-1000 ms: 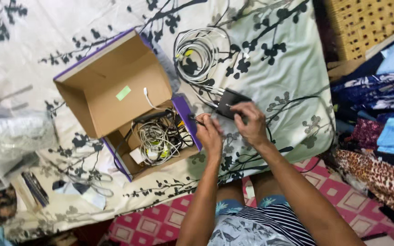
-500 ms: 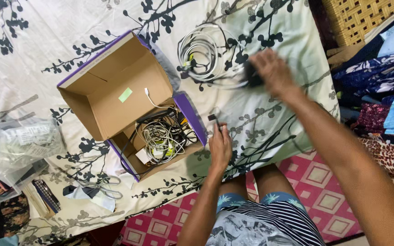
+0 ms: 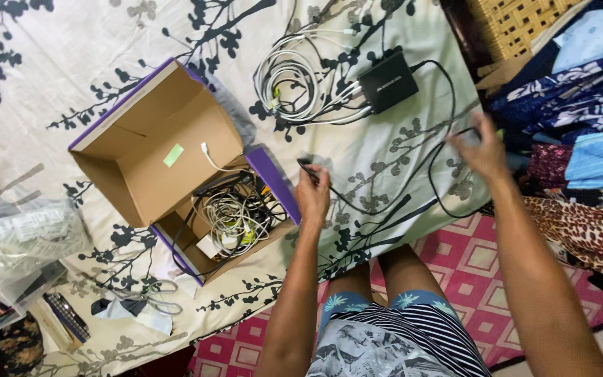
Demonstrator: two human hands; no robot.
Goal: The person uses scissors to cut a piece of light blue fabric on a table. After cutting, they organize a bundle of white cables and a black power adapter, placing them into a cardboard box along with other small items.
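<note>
The person sits at the edge of a bed covered by a white sheet with black branch print (image 3: 141, 42) and stretches a thin black cable (image 3: 385, 202) between both hands. The left hand (image 3: 313, 195) is closed around the plug end of the cable, just beside the purple flap of the cardboard box (image 3: 155, 157). The right hand (image 3: 483, 150), blurred, appears to pinch the cable further along, near the bed's right edge. Between the two hands the cable sags in loose loops on the sheet, and it runs up to a small black adapter box (image 3: 389, 82) lying higher on the bed.

The cable looks light, limp and springy; it is likely to kink or snag on itself rather than break. The firmest places to take hold are probably the plug end and the adapter body, since the cord itself may slide through the fingers. The adapter is the only part with any weight and would drag if the cord is pulled.

Touching the adapter lies a coil of white cables (image 3: 294, 80), partly tangled with the black cord, which could come along with any tug. The open box holds another tangle of white and black wires (image 3: 235, 216), close to the left hand. Farther left lie a clear plastic bag (image 3: 22, 237) and a pair of scissors (image 3: 151, 306). Folded patterned fabrics (image 3: 581, 139) and a woven basket (image 3: 518, 24) crowd the right side.
</note>
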